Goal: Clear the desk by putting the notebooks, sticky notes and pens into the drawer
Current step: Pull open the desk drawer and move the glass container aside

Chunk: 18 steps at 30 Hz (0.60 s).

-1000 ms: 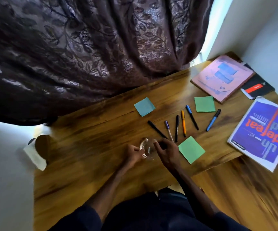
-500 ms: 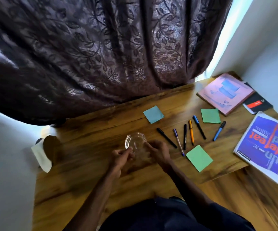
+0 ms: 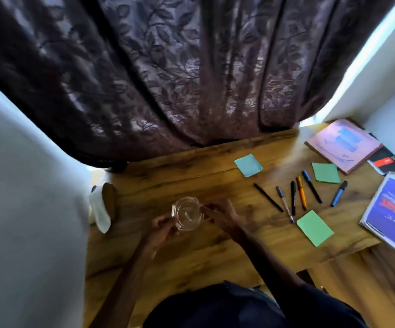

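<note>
Pens (image 3: 295,197), six of them, lie fanned out on the right part of the tabletop (image 3: 191,256), close together, so one sweep could probably gather them. Around them lie three sticky note pads: a blue one (image 3: 248,165) behind, a green one (image 3: 325,173) to the right, another green one (image 3: 314,227) near the front edge. The notebooks sit farther right: a pink one (image 3: 343,144) at the corner partly covers a black one (image 3: 388,163), and a blue one (image 3: 390,213) hangs over the edge. No drawer is visible. Both hands are away from all this: the left hand (image 3: 160,229) and the right hand (image 3: 220,215) hold a small glass dish (image 3: 187,213) from its two sides, perhaps to clear it away first.
</note>
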{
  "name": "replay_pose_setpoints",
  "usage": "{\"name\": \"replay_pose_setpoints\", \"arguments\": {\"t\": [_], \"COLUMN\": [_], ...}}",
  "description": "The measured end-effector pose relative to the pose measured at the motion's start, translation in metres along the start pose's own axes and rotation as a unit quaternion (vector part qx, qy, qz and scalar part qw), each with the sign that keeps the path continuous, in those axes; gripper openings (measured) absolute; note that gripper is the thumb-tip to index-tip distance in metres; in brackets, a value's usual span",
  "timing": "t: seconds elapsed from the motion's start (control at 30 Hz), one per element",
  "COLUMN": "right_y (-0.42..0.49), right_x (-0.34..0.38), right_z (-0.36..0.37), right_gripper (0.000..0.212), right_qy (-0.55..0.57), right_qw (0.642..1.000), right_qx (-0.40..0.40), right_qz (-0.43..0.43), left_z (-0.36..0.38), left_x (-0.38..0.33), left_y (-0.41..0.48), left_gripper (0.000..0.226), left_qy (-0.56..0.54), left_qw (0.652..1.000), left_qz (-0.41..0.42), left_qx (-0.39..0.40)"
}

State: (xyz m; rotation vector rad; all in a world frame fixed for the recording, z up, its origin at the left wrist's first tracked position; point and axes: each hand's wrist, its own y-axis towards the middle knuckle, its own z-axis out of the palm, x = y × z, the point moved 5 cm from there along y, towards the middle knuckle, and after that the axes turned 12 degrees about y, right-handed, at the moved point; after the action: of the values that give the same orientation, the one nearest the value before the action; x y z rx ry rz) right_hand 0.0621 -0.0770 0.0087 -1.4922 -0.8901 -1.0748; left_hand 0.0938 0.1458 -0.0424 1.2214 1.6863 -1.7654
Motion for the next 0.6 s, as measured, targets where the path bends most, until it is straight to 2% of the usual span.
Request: {"name": "replay_pose_setpoints", "arguments": {"t": [0.17,0.23,0.3,0.4,0.53,0.6], "right_y": [0.008,0.008,0.01,0.014,0.016,0.015], "right_x": [-0.01,-0.014,-0.018,-0.028,-0.038,-0.044], "right_z": [0.065,0.091,0.116,0.146,0.174,0.182], "right_gripper": [0.006,0.006,0.014,0.025,0.028,0.027], "right_qy": [-0.03,-0.05,-0.073,-0.121,-0.139,-0.136], "right_qw": [0.994,0.987,0.978,0.966,0.959,0.956], "right_qx": [0.096,0.14,0.181,0.214,0.228,0.236], "right_qz": [0.037,0.057,0.075,0.083,0.09,0.11], "left_z": [-0.055,-0.074,-0.093,-0.118,-0.149,-0.162], "left_x": [0.044,0.066,0.09,0.107,0.106,0.106], "left_y": [-0.018,-0.023,-0.027,-0.039,-0.057,-0.061], "left_gripper": [0.006,0.017,0.028,0.027,0.004,0.01], "left_qy": [-0.013,-0.026,-0.04,-0.053,0.013,0.069], "left_qw": [0.997,0.992,0.987,0.978,0.954,0.938], "left_qz": [-0.023,-0.052,-0.077,-0.094,-0.077,-0.085], "left_qx": [-0.079,-0.108,-0.134,-0.181,-0.289,-0.328]}}
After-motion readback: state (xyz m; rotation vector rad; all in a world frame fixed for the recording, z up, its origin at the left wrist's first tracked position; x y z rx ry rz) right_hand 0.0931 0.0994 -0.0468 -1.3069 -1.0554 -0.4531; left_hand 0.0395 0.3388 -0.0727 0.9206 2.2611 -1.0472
